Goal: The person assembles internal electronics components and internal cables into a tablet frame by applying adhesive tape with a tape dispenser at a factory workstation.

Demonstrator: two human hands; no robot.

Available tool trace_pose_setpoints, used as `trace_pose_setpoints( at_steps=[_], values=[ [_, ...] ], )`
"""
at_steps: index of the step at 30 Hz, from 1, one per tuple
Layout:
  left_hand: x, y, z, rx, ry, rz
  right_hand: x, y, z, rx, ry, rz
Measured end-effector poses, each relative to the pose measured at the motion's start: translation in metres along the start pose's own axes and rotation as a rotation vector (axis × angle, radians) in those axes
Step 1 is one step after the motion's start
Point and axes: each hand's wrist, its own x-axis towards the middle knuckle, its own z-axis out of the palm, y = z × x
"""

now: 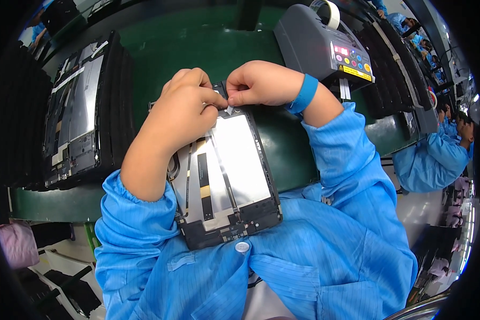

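Observation:
A tablet-like electronic assembly [245, 160], with a shiny silver panel and dark strips, lies tilted in front of me, its near edge against my blue smock. At its far end both my hands meet over a small pale piece of tape [230, 110]. Thumb and forefinger of my right hand [264, 82] pinch this piece. My left hand [186, 109] is closed, its forefinger and thumb beside the tape; what they grip, if anything, is hidden. Part of the assembly's far left side disappears under my left hand.
A grey tape dispenser [325, 50] with buttons and a lit display stands at the far right on the green table [197, 48]. Stacked similar assemblies [77, 112] rise at the left. Black stacked pieces [384, 69] are at the right. Co-workers [434, 160] sit farther right.

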Motion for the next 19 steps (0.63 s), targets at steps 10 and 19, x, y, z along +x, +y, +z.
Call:
trace_pose_setpoints(
  at_steps=[10, 19],
  values=[
    [0.001, 0.0008, 0.0016, -0.05, 0.009, -0.073, 0.0, -0.0046, -0.0043, 0.142, -0.061, 0.125],
    [0.0052, 0.0061, 0.0031, -0.052, 0.014, -0.195, 0.0018, -0.0001, -0.0012, -0.062, -0.017, 0.007]
  ],
)
